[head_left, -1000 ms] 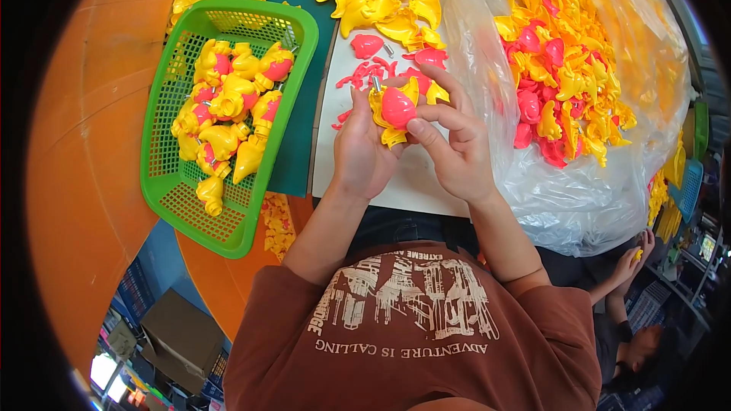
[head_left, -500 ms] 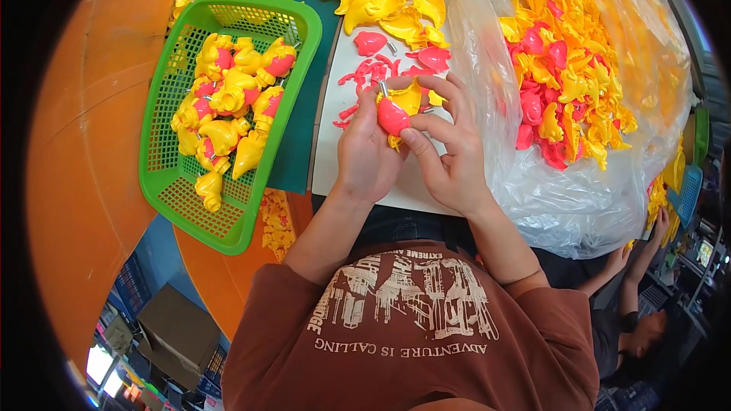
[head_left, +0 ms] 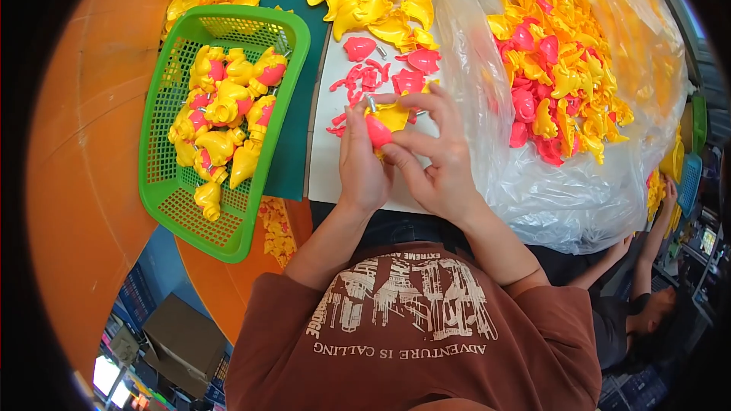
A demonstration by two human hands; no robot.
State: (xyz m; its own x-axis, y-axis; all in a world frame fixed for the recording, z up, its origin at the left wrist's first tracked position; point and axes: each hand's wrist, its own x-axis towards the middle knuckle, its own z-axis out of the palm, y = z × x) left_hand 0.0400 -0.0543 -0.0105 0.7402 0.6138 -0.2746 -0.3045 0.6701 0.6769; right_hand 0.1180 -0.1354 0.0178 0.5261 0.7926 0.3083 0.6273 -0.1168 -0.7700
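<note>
Above the near part of the white work surface [head_left: 324, 160], I hold a small plastic toy part made of a pink shell piece [head_left: 378, 131] against a yellow shell piece [head_left: 394, 116]. A metal pin [head_left: 371, 103] sticks up from its top. My left hand [head_left: 364, 164] is closed round the part's left side. Thumb and fingers of my right hand [head_left: 438, 156] pinch it from the right. Just beyond lie loose pink shells [head_left: 359, 49], thin pink strips [head_left: 369, 78] and several yellow shell pieces [head_left: 392, 11].
A green mesh basket [head_left: 301, 46] with several yellow-and-pink figures [head_left: 228, 103] stands at the left. On the right, a clear plastic bag [head_left: 586, 217] holds a heap of yellow and pink pieces [head_left: 567, 68]. Another person's arm [head_left: 651, 240] reaches in at far right. A cardboard box [head_left: 183, 342] sits lower left.
The held part has tilted, with its pink face turned more to the side, and my left fingers have closed further round it. The whole view has shifted slightly.
</note>
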